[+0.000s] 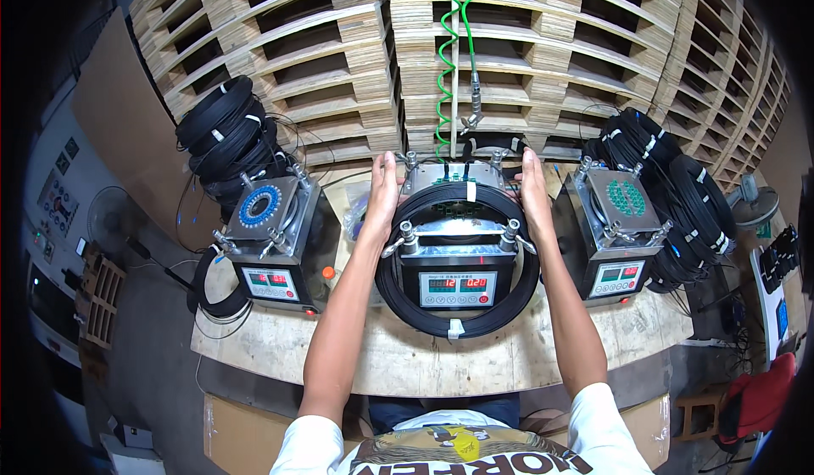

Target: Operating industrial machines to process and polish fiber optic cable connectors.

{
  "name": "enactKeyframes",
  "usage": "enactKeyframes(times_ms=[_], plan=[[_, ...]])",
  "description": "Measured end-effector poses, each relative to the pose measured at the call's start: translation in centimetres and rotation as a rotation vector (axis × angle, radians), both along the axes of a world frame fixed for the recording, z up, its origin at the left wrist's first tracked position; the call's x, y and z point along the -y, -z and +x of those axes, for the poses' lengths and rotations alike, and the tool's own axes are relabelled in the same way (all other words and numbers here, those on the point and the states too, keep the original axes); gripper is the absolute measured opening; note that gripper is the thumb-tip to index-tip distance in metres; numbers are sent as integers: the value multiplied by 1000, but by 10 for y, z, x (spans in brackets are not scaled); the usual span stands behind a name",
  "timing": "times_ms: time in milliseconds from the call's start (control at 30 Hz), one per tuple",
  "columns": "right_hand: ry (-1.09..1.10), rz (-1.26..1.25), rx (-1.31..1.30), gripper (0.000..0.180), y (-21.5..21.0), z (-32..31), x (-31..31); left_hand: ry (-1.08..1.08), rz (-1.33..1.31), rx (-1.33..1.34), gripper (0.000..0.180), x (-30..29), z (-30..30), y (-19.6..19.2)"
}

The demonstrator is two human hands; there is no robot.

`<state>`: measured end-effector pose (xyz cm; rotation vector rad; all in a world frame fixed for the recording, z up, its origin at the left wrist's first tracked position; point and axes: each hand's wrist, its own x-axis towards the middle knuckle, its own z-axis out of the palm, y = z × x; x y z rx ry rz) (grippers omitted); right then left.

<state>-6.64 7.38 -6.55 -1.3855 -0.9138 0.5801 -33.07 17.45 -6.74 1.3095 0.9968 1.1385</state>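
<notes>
Single view: head-worn fisheye camera, looking down and forward from above the person's chest. The bare forearms enter from the lower edge, reaching away from the lens. Faces the pale wooden workbench (424,360), close below, with the middle grey metal box-shaped machine with red digital display (458,259) near frame centre. Stacked light wooden pallets (339,42) fill the upper field, farther off. Straight edges bow toward the dark rim. No second view shares the scene.

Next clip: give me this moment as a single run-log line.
left hand: on cable coil, left side | right hand: on coil, right side | coil: ringed around middle machine | bench: three machines, more coils at sides
</notes>
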Motion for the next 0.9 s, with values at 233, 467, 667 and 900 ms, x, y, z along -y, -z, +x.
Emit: enactKeyframes(times_ms=[233, 467, 667, 900], plan=[[-31, 44, 46, 78, -8, -4, 6, -62, -72, 23, 81, 4, 0, 1], [-44, 78, -211, 72, -9, -3, 9, -85, -85, 116, 79, 16, 3, -12], [-43, 34, -180, 72, -6, -2, 6, -15, -57, 58, 82, 14, 1, -12], [-43, -32, -20, 75, -8, 1, 6, 20, -31, -8, 82, 8, 5, -4]])
